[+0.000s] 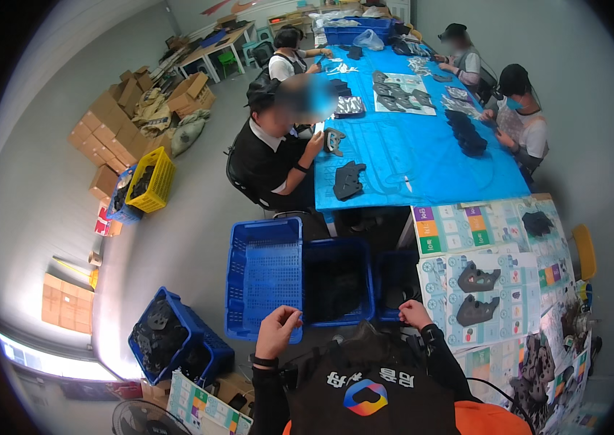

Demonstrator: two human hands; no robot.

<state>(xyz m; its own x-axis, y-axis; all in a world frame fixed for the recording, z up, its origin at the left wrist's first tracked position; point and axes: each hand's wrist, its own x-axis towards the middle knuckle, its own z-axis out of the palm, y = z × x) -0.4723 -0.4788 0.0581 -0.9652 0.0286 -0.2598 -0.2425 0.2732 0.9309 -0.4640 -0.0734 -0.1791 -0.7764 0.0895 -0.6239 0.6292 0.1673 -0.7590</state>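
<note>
My left hand [278, 332] is raised over the near right corner of an unfilled blue crate [263, 272], its fingers pinched together. Whatever the pinch may hold is too small to make out. My right hand [415, 315] is closed beside a small dark-filled blue crate [388, 312], and its fingers hide anything inside them. Between the hands, a blue crate [369, 286] holds dark pieces in shadow. To the right of my right hand, two dark grey moulded parts [478, 310] lie on printed sheets [437, 319] covering a table.
A long blue-covered table [423, 185] stands ahead, with dark parts and several people seated along it. More blue crates [198, 341] with black pieces stand at lower left. A yellow crate [153, 181] and cardboard boxes [104, 134] are farther left. A yellow chair [584, 251] is at right.
</note>
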